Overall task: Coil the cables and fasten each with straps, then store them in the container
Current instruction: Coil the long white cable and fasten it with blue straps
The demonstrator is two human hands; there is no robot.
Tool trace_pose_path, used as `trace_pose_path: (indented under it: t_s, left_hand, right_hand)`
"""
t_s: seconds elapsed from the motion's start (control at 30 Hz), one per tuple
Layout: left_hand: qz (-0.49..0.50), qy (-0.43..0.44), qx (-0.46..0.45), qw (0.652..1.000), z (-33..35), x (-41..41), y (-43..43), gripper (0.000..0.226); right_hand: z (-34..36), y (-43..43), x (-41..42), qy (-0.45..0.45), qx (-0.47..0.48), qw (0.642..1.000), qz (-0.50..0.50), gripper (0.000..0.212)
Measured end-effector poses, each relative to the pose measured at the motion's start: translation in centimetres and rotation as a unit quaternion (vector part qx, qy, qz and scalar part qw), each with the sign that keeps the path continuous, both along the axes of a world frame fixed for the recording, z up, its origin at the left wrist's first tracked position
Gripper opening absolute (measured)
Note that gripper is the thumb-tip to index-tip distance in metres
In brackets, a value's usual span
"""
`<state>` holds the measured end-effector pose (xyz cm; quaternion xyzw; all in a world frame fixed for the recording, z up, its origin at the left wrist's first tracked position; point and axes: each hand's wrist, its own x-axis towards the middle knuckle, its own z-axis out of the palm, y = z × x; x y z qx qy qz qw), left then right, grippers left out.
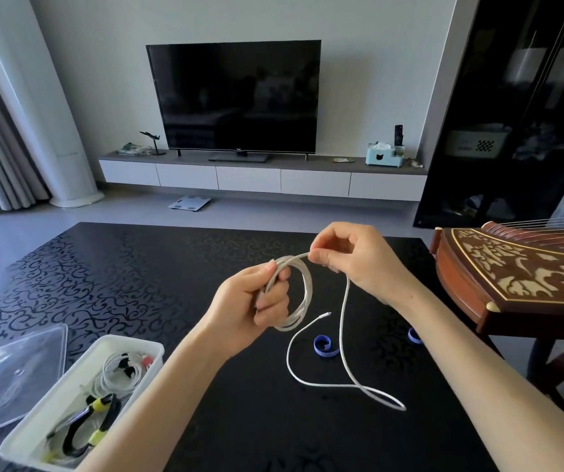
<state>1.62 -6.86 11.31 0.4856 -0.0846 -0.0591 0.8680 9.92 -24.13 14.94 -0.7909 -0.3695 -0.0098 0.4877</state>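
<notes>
My left hand (256, 301) grips a partly wound coil of white cable (302, 294) above the black patterned table (137, 274). My right hand (348, 257) pinches the same cable at the top of the coil. The loose tail (343, 366) hangs from my right hand, loops across the table and ends in a small plug near the coil. A blue strap (323, 347) lies curled on the table under the coil. A second blue strap (414, 335) shows partly beside my right forearm. The white container (79, 373) at lower left holds several cables, one black with yellow straps.
A clear lid (11, 376) lies left of the container. A wooden zither (519, 277) on a stand sits at the table's right edge. Beyond the table are a TV (236, 97) on a low cabinet and a scale on the floor.
</notes>
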Motion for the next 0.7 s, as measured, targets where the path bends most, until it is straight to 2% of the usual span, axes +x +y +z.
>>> trace_pose_path:
  t_s: [0.07, 0.17, 0.23, 0.33, 0.4, 0.47, 0.5, 0.57, 0.7]
  left_hand:
    - [-0.003, 0.003, -0.056, 0.998, 0.0, 0.2, 0.1, 0.029]
    - [-0.036, 0.005, -0.139, 0.990, -0.1, 0.4, 0.0, 0.034]
    - [-0.092, -0.002, -0.186, 0.978, -0.2, 0.5, 0.1, 0.029]
    - [-0.184, -0.051, -0.269, 0.944, 0.1, 0.4, 0.9, 0.030]
    - [-0.179, -0.076, -0.282, 0.940, 0.6, 0.4, 1.6, 0.031]
    - [-0.153, -0.088, -0.277, 0.944, 1.1, 0.3, 1.9, 0.028]
    - [-0.123, -0.085, -0.268, 0.952, 1.4, 0.3, 1.9, 0.026]
    - [-0.018, -0.073, -0.234, 0.969, 1.9, 0.3, 1.9, 0.027]
    - [0.155, -0.076, -0.191, 0.966, 3.5, 0.4, 2.5, 0.024]
  right_hand:
    - [-0.8, 0.5, -0.3, 0.041, 0.034, 0.998, -0.020, 0.007]
    - [-2.0, 1.2, -0.8, 0.127, 0.061, 0.990, -0.012, 0.037]
    - [-2.9, 1.5, -1.1, 0.170, 0.074, 0.983, 0.004, 0.045]
    - [-4.8, 1.1, -1.0, 0.259, 0.137, 0.956, 0.018, 0.046]
    - [-6.1, 0.5, -1.0, 0.333, 0.209, 0.919, 0.021, 0.040]
    - [-7.0, 0.5, -1.6, 0.373, 0.238, 0.896, 0.031, 0.035]
    - [-7.4, 0.6, -2.1, 0.378, 0.227, 0.897, 0.043, 0.032]
    - [-7.8, 1.1, -3.6, 0.346, 0.154, 0.924, 0.059, 0.024]
    - [-8.6, 1.7, -6.9, 0.201, -0.029, 0.979, 0.024, 0.027]
